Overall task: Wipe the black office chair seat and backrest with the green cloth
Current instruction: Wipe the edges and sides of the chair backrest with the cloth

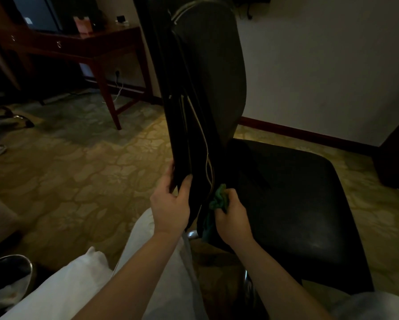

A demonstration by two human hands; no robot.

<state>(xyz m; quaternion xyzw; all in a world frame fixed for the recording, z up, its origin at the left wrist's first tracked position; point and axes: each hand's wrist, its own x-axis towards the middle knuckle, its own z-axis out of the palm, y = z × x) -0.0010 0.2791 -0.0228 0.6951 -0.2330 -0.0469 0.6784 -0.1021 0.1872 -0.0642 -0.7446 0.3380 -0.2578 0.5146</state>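
L hand (170,204) grips the lower edge of the backrest (207,77), which stands upright w/ its long axis rising from the hands, while R hand (233,219) pinches the bunched cloth (219,200) at its base, seat (297,199) just to the right.

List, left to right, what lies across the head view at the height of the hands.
Patterned carpet → left hand, gripping the backrest at its lower edge → green cloth → right hand, holding the cloth → black seat → carpet again.
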